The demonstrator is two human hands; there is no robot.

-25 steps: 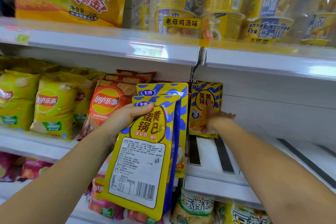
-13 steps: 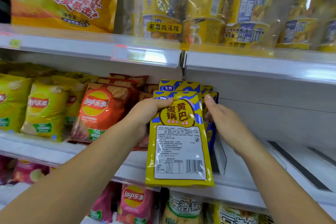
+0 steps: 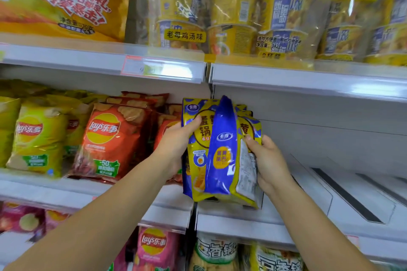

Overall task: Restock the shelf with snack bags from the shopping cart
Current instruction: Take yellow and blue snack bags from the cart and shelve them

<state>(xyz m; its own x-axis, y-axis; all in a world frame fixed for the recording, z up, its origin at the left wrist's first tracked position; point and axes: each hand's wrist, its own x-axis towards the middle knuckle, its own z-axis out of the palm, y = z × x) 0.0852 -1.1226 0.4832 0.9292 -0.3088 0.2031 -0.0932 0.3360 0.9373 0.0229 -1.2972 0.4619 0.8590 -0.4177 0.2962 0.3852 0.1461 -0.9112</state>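
Observation:
Several yellow-and-blue snack bags (image 3: 220,156) stand bunched together at the left end of the white middle shelf (image 3: 308,193). My left hand (image 3: 176,143) grips the front bag on its left side, thumb across the printed face. My right hand (image 3: 266,160) holds the right side of the bunch, thumb on the back label of the rightmost bag. One bag in the middle is turned edge-on, showing its blue side. The bags' bottoms sit at the shelf's front edge. The shopping cart is out of view.
Orange Lay's bags (image 3: 110,138) and green Lay's bags (image 3: 37,138) fill the shelf to the left. Bundled noodle cups (image 3: 242,13) sit on the upper shelf. To the right of the bags lie bare shelf lanes with dividers (image 3: 343,196). More snack bags (image 3: 154,246) stand below.
The bag my left hand held out with its back label showing has gone in against the others on the shelf. My right hand has closed onto the right side of the bunch.

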